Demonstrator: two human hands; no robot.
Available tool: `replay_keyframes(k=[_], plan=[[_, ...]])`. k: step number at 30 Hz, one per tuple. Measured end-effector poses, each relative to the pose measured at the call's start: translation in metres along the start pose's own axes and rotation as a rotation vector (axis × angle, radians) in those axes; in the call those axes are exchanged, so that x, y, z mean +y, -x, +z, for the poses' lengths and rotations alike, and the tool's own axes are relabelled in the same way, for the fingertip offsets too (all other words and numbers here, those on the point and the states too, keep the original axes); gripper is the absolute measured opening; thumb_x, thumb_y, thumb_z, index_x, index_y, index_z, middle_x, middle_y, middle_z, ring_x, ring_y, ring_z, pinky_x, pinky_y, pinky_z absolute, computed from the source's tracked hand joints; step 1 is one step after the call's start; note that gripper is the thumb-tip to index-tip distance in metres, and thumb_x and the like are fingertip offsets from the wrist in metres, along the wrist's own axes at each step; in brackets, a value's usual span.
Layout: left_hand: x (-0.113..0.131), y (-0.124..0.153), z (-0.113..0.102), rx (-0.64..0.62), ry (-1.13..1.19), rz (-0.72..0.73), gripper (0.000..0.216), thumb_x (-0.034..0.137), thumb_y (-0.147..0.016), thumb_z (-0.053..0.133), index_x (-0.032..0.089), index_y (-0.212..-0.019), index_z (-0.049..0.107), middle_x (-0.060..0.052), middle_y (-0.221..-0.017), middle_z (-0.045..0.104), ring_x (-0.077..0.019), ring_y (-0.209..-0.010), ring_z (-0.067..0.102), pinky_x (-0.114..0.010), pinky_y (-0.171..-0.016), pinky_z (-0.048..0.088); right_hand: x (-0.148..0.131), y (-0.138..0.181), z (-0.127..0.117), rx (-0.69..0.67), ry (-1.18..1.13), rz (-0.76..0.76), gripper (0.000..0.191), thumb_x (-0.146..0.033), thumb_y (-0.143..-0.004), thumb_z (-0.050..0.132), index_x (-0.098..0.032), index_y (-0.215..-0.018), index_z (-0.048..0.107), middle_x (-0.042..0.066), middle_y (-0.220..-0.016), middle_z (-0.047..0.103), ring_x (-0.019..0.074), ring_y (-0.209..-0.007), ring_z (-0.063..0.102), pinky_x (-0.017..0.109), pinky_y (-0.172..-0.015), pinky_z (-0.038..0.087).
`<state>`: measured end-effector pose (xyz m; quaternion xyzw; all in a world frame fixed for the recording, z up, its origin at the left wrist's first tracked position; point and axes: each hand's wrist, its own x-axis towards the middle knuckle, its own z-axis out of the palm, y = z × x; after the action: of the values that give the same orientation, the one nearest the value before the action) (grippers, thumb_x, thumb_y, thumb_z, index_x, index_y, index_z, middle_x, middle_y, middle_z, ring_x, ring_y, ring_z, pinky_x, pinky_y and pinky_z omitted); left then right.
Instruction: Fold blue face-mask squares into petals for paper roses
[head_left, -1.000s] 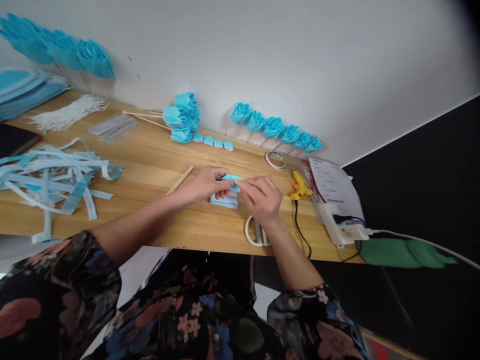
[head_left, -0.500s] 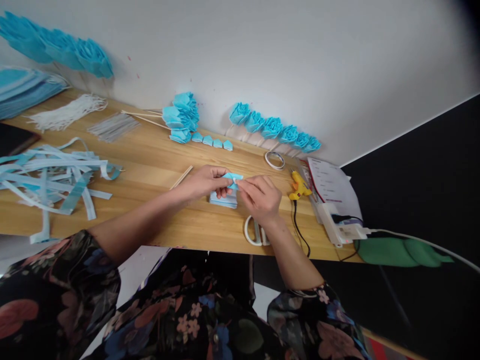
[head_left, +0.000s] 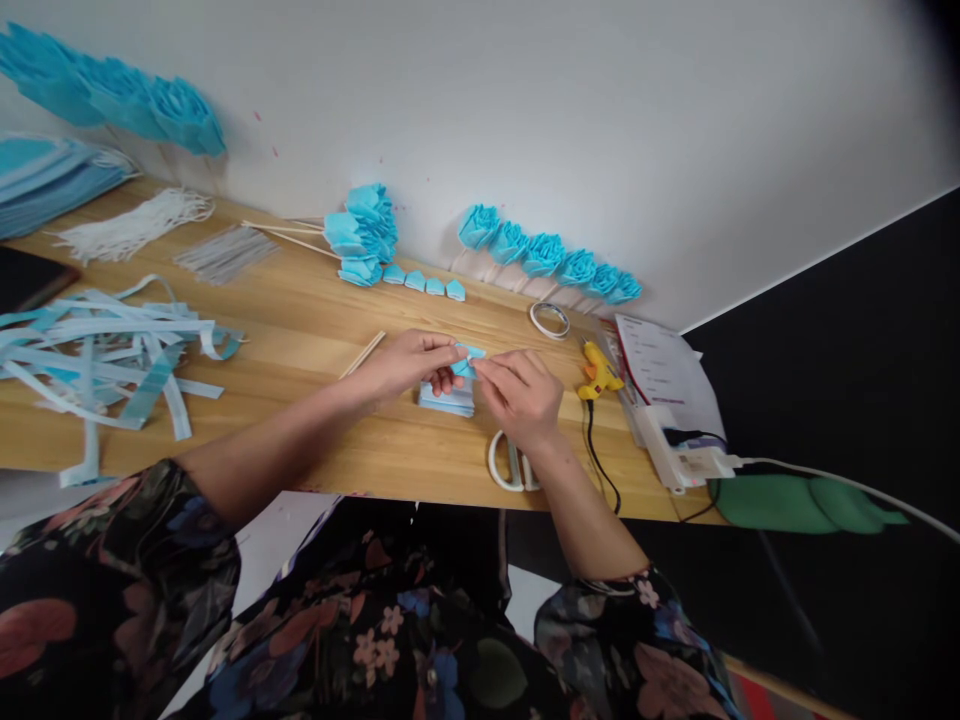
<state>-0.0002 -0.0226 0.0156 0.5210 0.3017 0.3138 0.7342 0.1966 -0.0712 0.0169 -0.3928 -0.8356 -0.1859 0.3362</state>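
Between my two hands is a small blue fabric piece (head_left: 471, 354), partly folded, with a pale spot showing near its middle. My left hand (head_left: 420, 362) pinches its left side between thumb and fingers. At the right side, the thumb and forefinger of my right hand (head_left: 523, 393) are closed on its edge. Just below the fingers lies a stack of pale blue fabric pieces (head_left: 448, 400) on the wooden table (head_left: 300, 390). White-handled scissors (head_left: 504, 462) lie beneath my right wrist, their blades hidden.
Blue fabric roses (head_left: 544, 255) lean along the wall, near several small folded petals (head_left: 425, 284). A yellow glue gun (head_left: 598, 370), tape roll (head_left: 550, 320) and power strip (head_left: 675, 455) are on the right. Cut strips (head_left: 142, 340) and a mask stack (head_left: 60, 180) lie left.
My left thumb has shifted slightly up and left on the blue piece, baring a little more of its middle. My right hand stays nearly still.
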Motion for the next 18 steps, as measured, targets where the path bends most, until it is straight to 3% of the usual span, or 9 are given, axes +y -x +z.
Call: replay_keyframes(k=[7,12,18], plan=[[0.001,-0.001,0.001,0.043,-0.023,-0.033,0.024,0.021,-0.092,0.058,0.013,-0.070,0.062,-0.004,-0.060,0.067,-0.0089,-0.048,0.057,-0.021,-0.052,0.048,-0.001,0.000,0.002,0.015,-0.004,-0.009,0.019,-0.015,-0.094,0.059,-0.021,-0.097,0.076,0.005,-0.082,0.073,0.0168,-0.075,0.061,0.030,-0.067,0.049],[0.005,0.000,0.003,0.128,-0.027,-0.041,0.026,0.018,-0.094,0.055,0.013,-0.069,0.060,-0.003,-0.058,0.066,-0.0087,-0.047,0.057,-0.021,-0.051,0.047,-0.003,-0.002,-0.004,-0.087,-0.068,0.020,0.022,-0.018,-0.094,0.059,-0.021,-0.109,0.075,0.006,-0.089,0.075,0.0188,-0.082,0.063,0.032,-0.071,0.051],[0.008,0.001,0.003,0.121,-0.238,-0.014,0.028,0.022,-0.092,0.057,0.013,-0.066,0.062,-0.002,-0.057,0.065,-0.0090,-0.049,0.056,-0.021,-0.052,0.046,-0.001,-0.012,-0.014,-0.172,-0.356,0.308,0.030,-0.028,-0.095,0.058,-0.024,-0.122,0.069,0.008,-0.108,0.071,0.0213,-0.100,0.064,0.038,-0.086,0.053]])
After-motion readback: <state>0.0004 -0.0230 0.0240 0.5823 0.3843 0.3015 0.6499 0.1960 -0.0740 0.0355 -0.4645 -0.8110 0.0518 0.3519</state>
